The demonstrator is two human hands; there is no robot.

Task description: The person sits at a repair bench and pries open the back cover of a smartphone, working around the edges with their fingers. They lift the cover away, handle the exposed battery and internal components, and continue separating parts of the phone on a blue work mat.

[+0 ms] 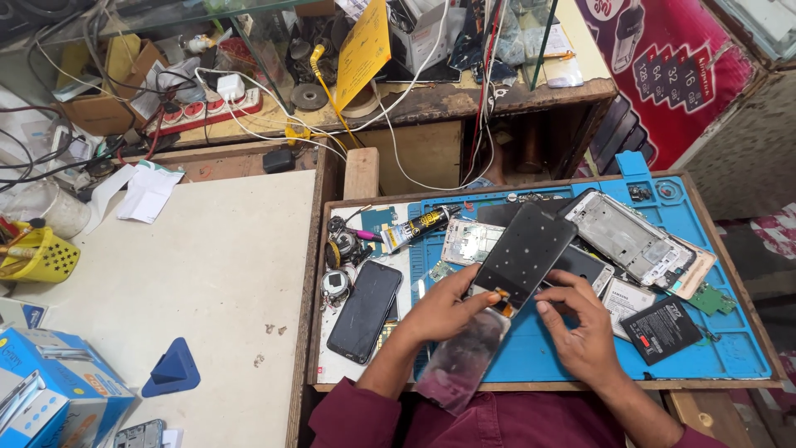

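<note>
My left hand [444, 307] grips the near end of a black phone screen panel [526, 253], thumb by its small orange flex connector [500, 297]. A loose clear protective film [463, 358] hangs from under that hand toward my lap. Fingertips of my right hand [580, 328] touch the panel's right edge. The panel is held tilted above the blue repair mat [539, 348]. A phone frame with exposed internals [634, 241] lies to the right, and a black phone [365, 309] lies face up to the left.
A black battery [661, 329], a white battery [623, 297], a glue tube [414, 230] and small parts lie on the mat and tray. The left white table [215, 274] carries a blue wedge stand [172, 369], blue boxes [50, 390] and a yellow basket [41, 259]. Cables and a power strip [211, 108] crowd the back shelf.
</note>
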